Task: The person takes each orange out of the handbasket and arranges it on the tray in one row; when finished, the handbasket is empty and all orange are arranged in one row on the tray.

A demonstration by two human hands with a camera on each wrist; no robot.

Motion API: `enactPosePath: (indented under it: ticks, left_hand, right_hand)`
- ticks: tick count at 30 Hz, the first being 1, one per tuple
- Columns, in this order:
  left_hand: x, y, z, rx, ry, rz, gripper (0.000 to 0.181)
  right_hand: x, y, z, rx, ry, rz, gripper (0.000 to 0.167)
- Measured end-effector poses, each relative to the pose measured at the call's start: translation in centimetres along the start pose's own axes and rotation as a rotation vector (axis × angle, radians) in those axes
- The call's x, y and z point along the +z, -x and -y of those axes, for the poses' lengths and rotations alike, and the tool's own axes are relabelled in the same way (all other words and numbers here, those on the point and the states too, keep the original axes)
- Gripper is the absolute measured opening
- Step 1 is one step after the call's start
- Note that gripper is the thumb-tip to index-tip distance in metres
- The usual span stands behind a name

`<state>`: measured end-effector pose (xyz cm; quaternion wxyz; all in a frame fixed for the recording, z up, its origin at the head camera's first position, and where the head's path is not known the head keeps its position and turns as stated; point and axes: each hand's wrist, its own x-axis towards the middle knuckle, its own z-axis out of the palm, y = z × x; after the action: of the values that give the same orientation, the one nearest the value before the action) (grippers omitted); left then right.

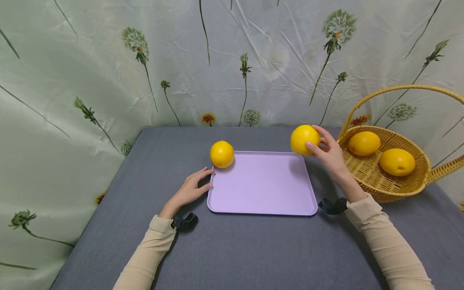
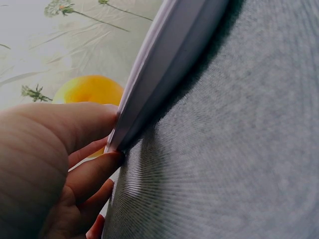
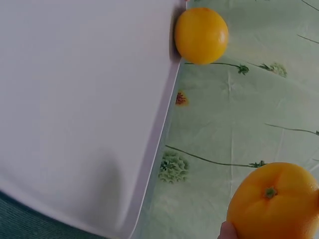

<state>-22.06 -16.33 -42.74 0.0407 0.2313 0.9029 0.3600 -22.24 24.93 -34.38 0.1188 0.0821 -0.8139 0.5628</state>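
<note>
My right hand (image 1: pixel 329 155) grips an orange (image 1: pixel 304 139) between thumb and fingers, held above the back right corner of a lilac tray (image 1: pixel 264 185). In the right wrist view that orange (image 3: pixel 274 201) shows its stem end, with only a fingertip beside it. A second orange (image 1: pixel 222 154) sits in the tray's back left corner. At the tray's left edge, my left hand (image 1: pixel 192 187) touches the rim with thumb and fingers extended. The left wrist view shows the thumb and fingertips against the tray's side (image 2: pixel 164 64), and the hand partly hides the orange (image 2: pixel 89 89) behind.
A yellow wicker basket (image 1: pixel 384 189) with a tall handle stands right of the tray, holding two more oranges, one at the back (image 1: pixel 364 143) and one in front (image 1: pixel 397 162). A grey cloth (image 1: pixel 253 249) covers the table. A floral curtain (image 1: pixel 224 60) hangs behind it.
</note>
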Motion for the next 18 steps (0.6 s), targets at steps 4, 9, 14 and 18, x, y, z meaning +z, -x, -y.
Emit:
enactPosePath:
  ticks: [4,9,14,18]
  left_hand:
    - [-0.1,0.0,0.0,0.003,0.000,-0.002,0.050]
    - [-0.1,0.1,0.0,-0.007,0.005,0.001,0.050]
    - [0.0,0.1,0.0,-0.008,0.004,0.001,0.050]
    - [0.0,0.0,0.0,-0.012,0.003,0.004,0.050]
  right_hand:
    - [0.2,-0.3,0.1,0.010,0.012,0.014,0.056]
    - [0.4,-0.7,0.2,0.025,0.035,0.021,0.055]
    - [0.6,-1.1,0.5,0.042,0.036,0.043,0.056]
    - [0.8,-1.3,0.7,0.063,0.040,0.084,0.058]
